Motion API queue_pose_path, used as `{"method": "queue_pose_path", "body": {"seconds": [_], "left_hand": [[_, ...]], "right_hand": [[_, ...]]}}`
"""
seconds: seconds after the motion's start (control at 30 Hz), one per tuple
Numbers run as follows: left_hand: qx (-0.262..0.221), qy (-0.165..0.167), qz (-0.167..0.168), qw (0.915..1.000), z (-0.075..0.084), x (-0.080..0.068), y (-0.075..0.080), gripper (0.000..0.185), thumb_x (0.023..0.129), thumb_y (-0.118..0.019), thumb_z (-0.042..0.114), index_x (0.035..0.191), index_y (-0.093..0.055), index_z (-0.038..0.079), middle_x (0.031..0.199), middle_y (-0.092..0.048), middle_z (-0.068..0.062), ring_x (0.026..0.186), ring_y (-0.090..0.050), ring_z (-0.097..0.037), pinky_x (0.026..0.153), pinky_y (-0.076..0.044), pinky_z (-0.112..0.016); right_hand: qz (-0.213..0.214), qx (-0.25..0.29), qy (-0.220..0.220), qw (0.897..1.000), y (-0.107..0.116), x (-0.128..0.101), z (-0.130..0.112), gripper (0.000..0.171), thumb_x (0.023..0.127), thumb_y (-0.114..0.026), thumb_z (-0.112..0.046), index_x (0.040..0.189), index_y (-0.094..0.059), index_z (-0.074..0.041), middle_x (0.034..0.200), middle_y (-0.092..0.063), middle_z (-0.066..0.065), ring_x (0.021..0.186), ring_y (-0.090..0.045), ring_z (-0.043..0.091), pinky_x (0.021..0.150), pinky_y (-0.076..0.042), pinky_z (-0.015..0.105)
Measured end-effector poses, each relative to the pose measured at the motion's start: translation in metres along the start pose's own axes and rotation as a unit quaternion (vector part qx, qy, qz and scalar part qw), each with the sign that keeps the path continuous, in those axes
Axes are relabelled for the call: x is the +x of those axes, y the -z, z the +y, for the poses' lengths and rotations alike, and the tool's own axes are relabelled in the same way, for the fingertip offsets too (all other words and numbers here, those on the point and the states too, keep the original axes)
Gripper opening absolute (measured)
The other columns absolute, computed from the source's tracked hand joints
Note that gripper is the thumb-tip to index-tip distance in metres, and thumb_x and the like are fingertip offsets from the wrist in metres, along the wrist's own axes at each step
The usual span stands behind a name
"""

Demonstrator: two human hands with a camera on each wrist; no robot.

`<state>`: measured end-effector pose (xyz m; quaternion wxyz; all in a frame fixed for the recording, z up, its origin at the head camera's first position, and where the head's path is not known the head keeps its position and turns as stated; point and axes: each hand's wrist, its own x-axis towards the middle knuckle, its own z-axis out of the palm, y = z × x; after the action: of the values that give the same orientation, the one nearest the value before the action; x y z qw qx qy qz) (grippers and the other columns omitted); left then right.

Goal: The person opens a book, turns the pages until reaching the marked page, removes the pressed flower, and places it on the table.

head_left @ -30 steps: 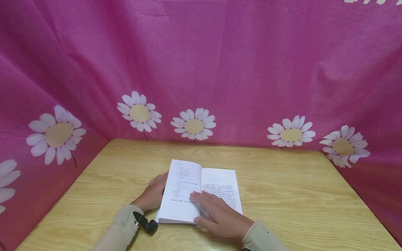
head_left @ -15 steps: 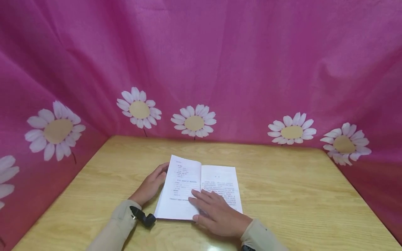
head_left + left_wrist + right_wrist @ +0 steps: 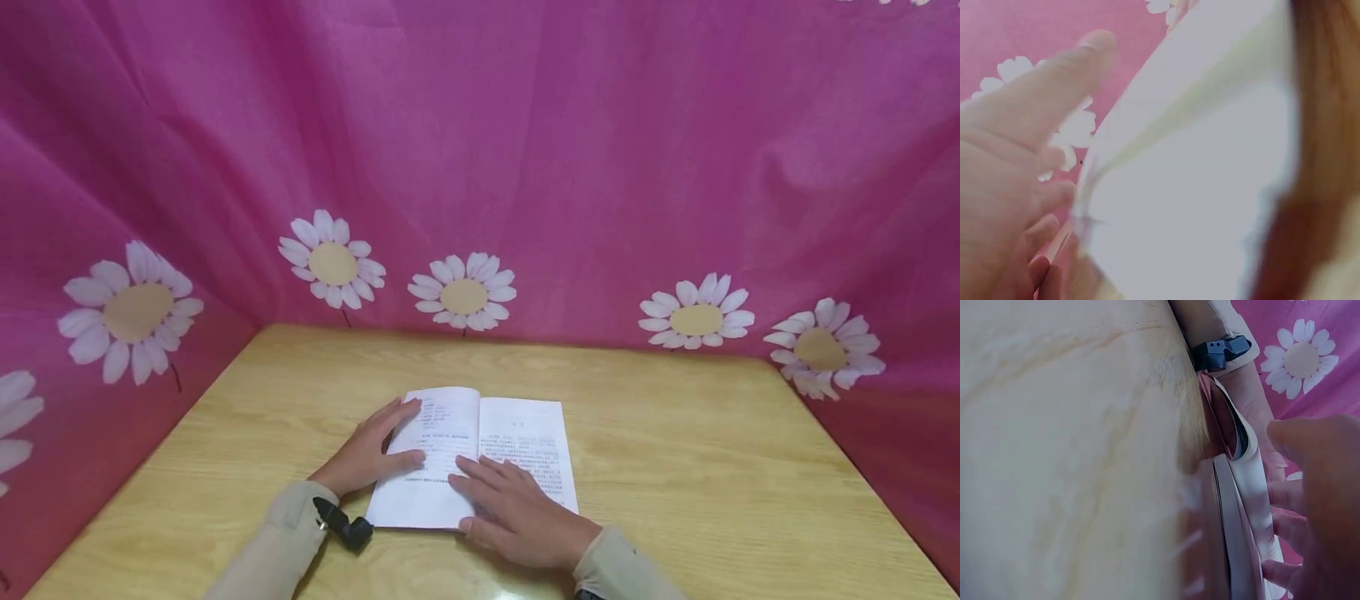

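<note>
An open book (image 3: 517, 442) with printed white pages lies on the wooden table (image 3: 675, 467) in the head view. My left hand (image 3: 386, 446) rests on the outer edge of the left page (image 3: 442, 433), fingers straight and thumb on the paper. My right hand (image 3: 487, 496) lies flat with spread fingers across the lower middle of the book, covering part of both pages. The left wrist view shows my left hand (image 3: 1016, 156) close beside a blurred white page (image 3: 1191, 187). In the right wrist view my right hand (image 3: 1316, 487) lies on the book's edge (image 3: 1235, 506).
Pink cloth with white daisies (image 3: 465, 296) walls the table at the back and on both sides. A small black camera (image 3: 341, 523) sits on my left wrist beside the book's near corner. Bare wood (image 3: 712, 500) lies to the right of the book.
The left page stood up with my left hand behind it; now it lies nearly flat with that hand's fingers and thumb on it. My right hand has stayed in place.
</note>
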<state>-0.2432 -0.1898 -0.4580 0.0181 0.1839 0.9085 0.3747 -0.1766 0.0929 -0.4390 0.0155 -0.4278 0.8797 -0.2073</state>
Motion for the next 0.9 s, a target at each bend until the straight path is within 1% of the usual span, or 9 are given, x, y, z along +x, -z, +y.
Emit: {"method": "queue_pose_path", "body": {"seconds": [0.07,0.13,0.23,0.33,0.43,0.57,0.7,0.8,0.9], "left_hand": [[0.025,0.008,-0.009,0.9996,0.001,-0.001,-0.003,0.089,0.077,-0.069,0.062,0.15,-0.035,0.025,0.158,-0.025,-0.003,0.147,-0.015,-0.029,0.112,-0.014,-0.063],[0.052,0.006,-0.012,0.9986,0.0,-0.001,-0.005,0.092,0.076,-0.069,0.064,0.151,-0.035,0.023,0.158,-0.026,-0.004,0.146,-0.016,-0.03,0.112,-0.014,-0.062],[0.079,0.001,-0.01,0.9968,0.0,-0.001,-0.007,0.094,0.075,-0.069,0.065,0.151,-0.035,0.021,0.157,-0.028,-0.003,0.146,-0.018,-0.029,0.114,-0.012,-0.059],[0.088,0.001,-0.008,0.9961,0.0,-0.001,-0.007,0.094,0.075,-0.069,0.065,0.151,-0.035,0.02,0.157,-0.028,-0.003,0.146,-0.018,-0.03,0.114,-0.011,-0.058],[0.084,-0.001,-0.007,0.9965,0.002,0.0,-0.007,0.094,0.076,-0.07,0.063,0.15,-0.035,0.018,0.157,-0.028,-0.005,0.145,-0.018,-0.031,0.114,-0.011,-0.058],[0.082,0.001,-0.012,0.9966,0.003,0.001,-0.008,0.095,0.076,-0.07,0.064,0.151,-0.035,0.017,0.157,-0.028,-0.005,0.146,-0.018,-0.03,0.115,-0.011,-0.057],[0.078,0.009,-0.011,0.9969,0.004,0.0,-0.007,0.096,0.075,-0.071,0.064,0.151,-0.035,0.018,0.158,-0.027,-0.005,0.146,-0.018,-0.03,0.115,-0.01,-0.056],[0.076,0.013,-0.007,0.997,0.005,0.0,-0.006,0.095,0.074,-0.072,0.063,0.15,-0.036,0.018,0.157,-0.028,-0.004,0.146,-0.018,-0.03,0.115,-0.01,-0.056],[0.078,0.015,-0.01,0.9968,0.005,0.0,-0.006,0.095,0.074,-0.072,0.064,0.15,-0.036,0.019,0.157,-0.029,-0.003,0.146,-0.018,-0.03,0.115,-0.011,-0.056]], "right_hand": [[0.0,0.003,-0.001,1.0,0.0,-0.002,0.0,0.057,0.102,-0.033,-0.051,0.15,-0.035,-0.022,0.158,-0.025,-0.001,0.143,-0.025,0.031,0.111,-0.022,0.058],[0.004,0.005,0.003,1.0,0.001,-0.003,0.0,0.057,0.102,-0.034,-0.05,0.15,-0.035,-0.021,0.158,-0.025,0.0,0.143,-0.026,0.03,0.111,-0.023,0.058],[0.01,0.018,0.01,1.0,0.002,-0.003,0.0,0.057,0.101,-0.038,-0.049,0.151,-0.034,-0.02,0.158,-0.025,0.001,0.143,-0.026,0.028,0.112,-0.023,0.056],[0.006,0.031,0.012,0.999,0.005,-0.002,0.001,0.06,0.101,-0.039,-0.05,0.152,-0.031,-0.02,0.159,-0.023,0.002,0.144,-0.025,0.025,0.112,-0.024,0.056],[0.001,0.046,-0.001,0.999,0.01,-0.002,0.005,0.061,0.1,-0.038,-0.052,0.153,-0.029,-0.021,0.159,-0.023,0.001,0.144,-0.024,0.022,0.112,-0.025,0.055],[0.007,0.072,-0.041,0.997,0.019,-0.003,0.015,0.063,0.099,-0.04,-0.054,0.153,-0.03,-0.022,0.159,-0.024,0.0,0.145,-0.022,0.02,0.113,-0.024,0.053],[0.038,0.09,-0.082,0.992,0.032,-0.003,0.036,0.065,0.098,-0.046,-0.052,0.152,-0.032,-0.02,0.157,-0.028,0.004,0.144,-0.023,0.022,0.114,-0.022,0.052],[0.07,0.103,-0.113,0.986,0.04,-0.004,0.057,0.068,0.096,-0.053,-0.049,0.151,-0.033,-0.016,0.155,-0.031,0.008,0.143,-0.026,0.025,0.114,-0.022,0.052],[0.091,0.112,-0.157,0.977,0.045,-0.008,0.078,0.073,0.091,-0.061,-0.049,0.151,-0.033,-0.017,0.155,-0.032,0.005,0.143,-0.026,0.026,0.114,-0.023,0.052]]}}
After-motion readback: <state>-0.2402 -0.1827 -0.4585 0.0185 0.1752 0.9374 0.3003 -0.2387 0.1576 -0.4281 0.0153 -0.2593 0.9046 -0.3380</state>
